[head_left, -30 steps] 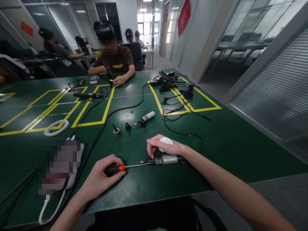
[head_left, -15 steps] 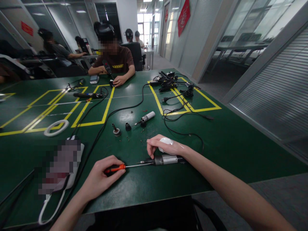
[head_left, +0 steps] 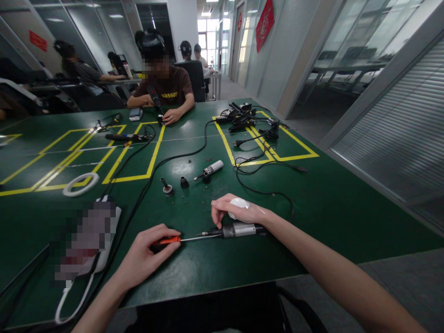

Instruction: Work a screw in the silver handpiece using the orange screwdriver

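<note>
My left hand [head_left: 149, 249] is closed around the orange-and-black handle of a screwdriver [head_left: 167, 241]. The screwdriver's thin metal shaft points right and its far end reaches the side of a silver-and-black cylindrical tool [head_left: 240, 230], hiding the tip. That tool lies along the table, its narrow metal end toward my left hand. My right hand [head_left: 236, 209], with a white patch on its back, is bent over it, fingers curled and fingertips at its dark front collar. Beyond the hands lie a silver cylinder with a thin shaft [head_left: 214, 167], a black cone-shaped cap [head_left: 184, 182] and a round metal-and-black part [head_left: 168, 188].
Tiny screws are scattered near the parts. A white cable-fed device [head_left: 113, 231] is at left, near a tape roll [head_left: 81, 184]. Black cords [head_left: 166, 159] cross the green table; a tangled pile [head_left: 243, 115] sits far right. A person opposite [head_left: 169, 88] works with a tool.
Nearly nothing has moved. Both of my hands keep their places on the screwdriver and the cylindrical tool.
</note>
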A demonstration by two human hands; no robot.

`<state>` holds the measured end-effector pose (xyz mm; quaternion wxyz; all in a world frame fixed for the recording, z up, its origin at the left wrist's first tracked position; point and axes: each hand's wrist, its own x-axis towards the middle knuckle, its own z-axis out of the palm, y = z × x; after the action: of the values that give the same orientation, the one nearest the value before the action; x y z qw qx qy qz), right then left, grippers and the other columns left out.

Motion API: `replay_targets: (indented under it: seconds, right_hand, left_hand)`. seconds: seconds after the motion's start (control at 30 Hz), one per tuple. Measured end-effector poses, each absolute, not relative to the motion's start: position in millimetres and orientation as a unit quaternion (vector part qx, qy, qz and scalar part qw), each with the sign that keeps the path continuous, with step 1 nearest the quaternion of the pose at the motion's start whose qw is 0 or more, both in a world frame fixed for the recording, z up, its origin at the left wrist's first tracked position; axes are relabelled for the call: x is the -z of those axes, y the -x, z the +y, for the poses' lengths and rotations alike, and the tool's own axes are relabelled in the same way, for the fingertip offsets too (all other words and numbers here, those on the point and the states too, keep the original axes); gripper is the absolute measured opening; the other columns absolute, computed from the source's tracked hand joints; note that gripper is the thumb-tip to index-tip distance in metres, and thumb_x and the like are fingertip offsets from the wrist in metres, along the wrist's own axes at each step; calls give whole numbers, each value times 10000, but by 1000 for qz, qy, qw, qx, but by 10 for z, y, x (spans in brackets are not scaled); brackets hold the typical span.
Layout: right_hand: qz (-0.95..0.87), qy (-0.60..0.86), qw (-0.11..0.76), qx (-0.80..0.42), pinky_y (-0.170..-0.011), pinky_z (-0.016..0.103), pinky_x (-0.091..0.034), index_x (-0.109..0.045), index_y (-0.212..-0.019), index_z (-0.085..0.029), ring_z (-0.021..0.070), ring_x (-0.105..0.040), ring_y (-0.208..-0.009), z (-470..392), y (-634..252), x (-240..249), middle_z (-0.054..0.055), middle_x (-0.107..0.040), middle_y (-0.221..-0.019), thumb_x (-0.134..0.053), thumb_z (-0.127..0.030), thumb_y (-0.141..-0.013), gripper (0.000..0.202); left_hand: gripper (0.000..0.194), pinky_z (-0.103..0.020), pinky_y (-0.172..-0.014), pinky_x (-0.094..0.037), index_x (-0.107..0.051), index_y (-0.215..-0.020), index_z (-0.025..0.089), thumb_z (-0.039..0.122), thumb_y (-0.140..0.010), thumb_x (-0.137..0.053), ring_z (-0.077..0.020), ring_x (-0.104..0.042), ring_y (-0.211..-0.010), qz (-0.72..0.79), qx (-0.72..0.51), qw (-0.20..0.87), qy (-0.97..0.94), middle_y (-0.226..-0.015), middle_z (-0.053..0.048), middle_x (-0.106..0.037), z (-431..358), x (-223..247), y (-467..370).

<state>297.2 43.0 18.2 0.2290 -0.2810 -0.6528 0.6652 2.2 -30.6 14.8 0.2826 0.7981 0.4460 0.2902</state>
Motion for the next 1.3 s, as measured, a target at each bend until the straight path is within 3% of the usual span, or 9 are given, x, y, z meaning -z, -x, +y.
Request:
replay_targets:
  seconds: [0.17, 0.3, 0.47, 0.77, 0.93, 1.1, 1.3]
  right_hand:
    - [-653, 279, 231, -666, -758, 306, -562, -684, -695, -142, 156, -654, -649, 432, -2978, -171, 50, -683, -694, -575, -846, -881, 736]
    - [-652, 282, 230, -665, -752, 303, -556, -680, -689, -140, 155, -650, -643, 428, -2974, -178, 49, -677, -684, -579, -858, -866, 747]
    - [-655, 281, 229, -663, -752, 304, -552, -680, -689, -141, 155, -650, -642, 427, -2973, -178, 50, -677, -683, -565, -859, -875, 751]
    - [-657, 281, 229, -661, -755, 304, -552, -681, -696, -144, 157, -649, -648, 429, -2981, -158, 51, -679, -681, -558, -828, -905, 726]
    - [-658, 281, 229, -661, -749, 302, -550, -679, -696, -142, 155, -646, -644, 423, -2980, -169, 50, -675, -678, -559, -838, -895, 735]
    - [-654, 282, 230, -663, -745, 302, -547, -675, -696, -142, 154, -641, -640, 425, -2973, -176, 48, -666, -676, -564, -836, -892, 730]
    - [-656, 286, 226, -661, -745, 303, -546, -676, -697, -142, 157, -643, -642, 429, -2970, -161, 53, -672, -674, -557, -845, -888, 738]
  left_hand:
    - [193, -236, -677, -568, -809, -1021, 199, 332, -909, -725, -175, -726, -713, 449, -291, 282, -796, -836, -44, -773, -317, -113, -9]
    - [144, -245, -700, -564, -768, -953, 190, 296, -859, -748, -175, -726, -722, 458, -295, 283, -790, -832, -29, -767, -324, -84, -3]
    - [114, -241, -669, -547, -736, -846, 189, 290, -892, -709, -169, -698, -697, 457, -284, 294, -790, -783, -25, -744, -312, -101, -8]
    - [158, -242, -707, -579, -827, -914, 207, 313, -945, -714, -179, -727, -756, 431, -313, 282, -798, -861, -56, -765, -300, -118, -9]
    - [199, -217, -634, -547, -837, -949, 209, 341, -958, -688, -165, -712, -681, 443, -293, 275, -801, -798, -43, -760, -302, -104, -3]
    - [199, -230, -664, -556, -789, -934, 198, 373, -933, -693, -178, -733, -696, 472, -282, 279, -787, -796, -29, -784, -319, -115, -8]
    - [158, -213, -609, -510, -681, -845, 181, 334, -869, -714, -141, -642, -620, 465, -282, 271, -794, -709, 15, -680, -342, -111, -26]
